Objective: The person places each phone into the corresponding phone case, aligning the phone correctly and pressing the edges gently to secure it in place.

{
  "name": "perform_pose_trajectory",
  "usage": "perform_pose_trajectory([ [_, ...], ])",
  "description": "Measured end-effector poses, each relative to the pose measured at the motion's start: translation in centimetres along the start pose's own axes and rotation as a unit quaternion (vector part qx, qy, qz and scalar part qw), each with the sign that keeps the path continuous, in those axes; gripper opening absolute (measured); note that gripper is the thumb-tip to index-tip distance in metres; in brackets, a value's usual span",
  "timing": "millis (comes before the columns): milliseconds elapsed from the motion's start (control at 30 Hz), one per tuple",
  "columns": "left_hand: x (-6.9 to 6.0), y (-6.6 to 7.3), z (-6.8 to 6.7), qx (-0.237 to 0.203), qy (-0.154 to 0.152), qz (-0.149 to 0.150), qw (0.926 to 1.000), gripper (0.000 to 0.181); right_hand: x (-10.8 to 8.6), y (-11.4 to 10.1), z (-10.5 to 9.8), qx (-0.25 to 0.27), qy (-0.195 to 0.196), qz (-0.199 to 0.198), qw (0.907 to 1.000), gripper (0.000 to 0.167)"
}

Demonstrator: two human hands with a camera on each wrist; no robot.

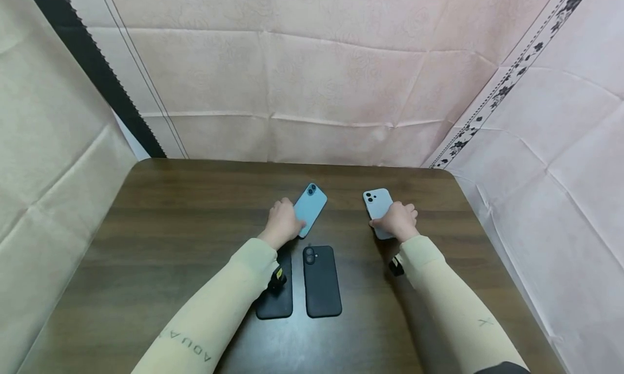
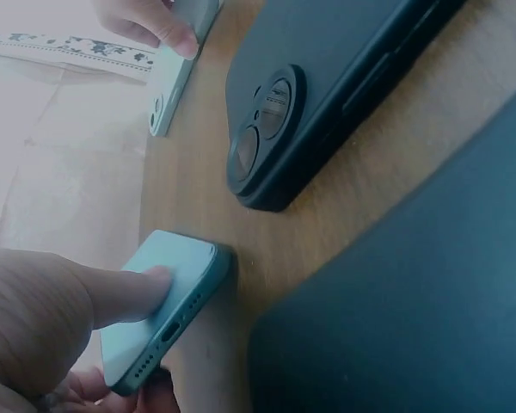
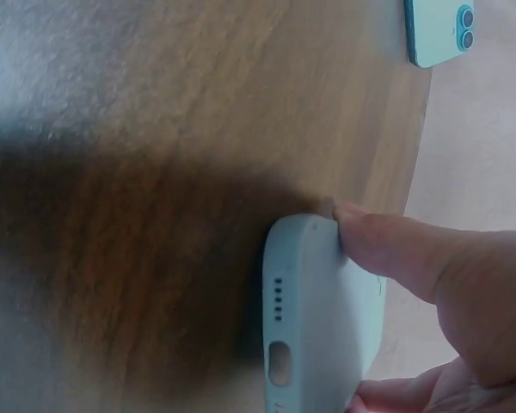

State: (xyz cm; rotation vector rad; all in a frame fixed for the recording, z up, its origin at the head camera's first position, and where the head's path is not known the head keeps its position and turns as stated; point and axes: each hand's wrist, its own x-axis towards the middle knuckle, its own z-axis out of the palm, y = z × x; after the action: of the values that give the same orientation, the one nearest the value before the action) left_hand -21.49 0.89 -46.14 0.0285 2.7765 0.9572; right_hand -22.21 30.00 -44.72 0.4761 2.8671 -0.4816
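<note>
Nearest is the left sleeve (image 1: 205, 314) (it has letters on it), slanting up past a partly hidden black phone (image 1: 278, 304) on the brown table (image 1: 146, 287) to the left hand (image 1: 283, 222), which bends its fingers around the low end of a blue phone (image 1: 312, 201), thumb on its back. Next, a second black phone (image 1: 323, 284) lies just beside the first. Farther right, the right hand (image 1: 398, 220) reaches forward and pinches a paler phone (image 1: 377, 201) by its sides, thumb across from fingers.

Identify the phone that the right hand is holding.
The pale phone, rightmost in the head view: the right hand grips it. The left hand holds the blue phone; the two black phones lie unheld.
</note>
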Motion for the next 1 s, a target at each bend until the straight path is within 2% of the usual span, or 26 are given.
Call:
perform_pose_trajectory([
  [133,-0.4,-0.2,-0.5,-0.049,-0.006,-0.004,0.9987,0.051,-0.1,0.0,0.1,0.005,0.008,-0.005,0.9999,0.084],
  [233,-0.7,-0.5,-0.9,-0.083,-0.010,0.005,0.9965,0.043,-0.2,0.2,0.0,0.014,0.015,-0.006,0.9998,0.085],
  [367,-1.1,-1.2,-1.5,-0.124,-0.014,0.015,0.9920,0.035,-0.4,0.5,-0.3,0.039,0.027,-0.015,0.9988,0.081],
  [467,-1.5,-1.9,-2.0,-0.164,-0.017,0.014,0.9862,0.036,-0.4,0.7,-0.7,0.057,0.027,-0.024,0.9977,0.073],
  [567,-1.8,-2.6,-2.5,-0.228,-0.027,0.005,0.9732,0.040,-0.4,1.0,-1.1,0.069,0.017,-0.029,0.9970,0.063],
  [700,-2.5,-3.3,-3.6,-0.309,-0.042,-0.013,0.9500,0.044,-0.4,1.4,-1.6,0.083,0.007,-0.035,0.9959,0.047],
  [833,-3.1,-3.8,-4.5,-0.368,-0.051,-0.022,0.9282,0.046,-0.2,1.7,-2.0,0.106,-0.001,-0.032,0.9939,0.036],
  [933,-3.5,-4.2,-5.0,-0.397,-0.057,-0.023,0.9157,0.045,0.0,2.0,-2.0,0.122,-0.006,-0.027,0.9921,0.034],
  [1000,-3.7,-4.5,-5.2,-0.406,-0.058,-0.025,0.9115,0.044,0.1,2.2,-2.0,0.128,-0.007,-0.028,0.9914,0.034],
])
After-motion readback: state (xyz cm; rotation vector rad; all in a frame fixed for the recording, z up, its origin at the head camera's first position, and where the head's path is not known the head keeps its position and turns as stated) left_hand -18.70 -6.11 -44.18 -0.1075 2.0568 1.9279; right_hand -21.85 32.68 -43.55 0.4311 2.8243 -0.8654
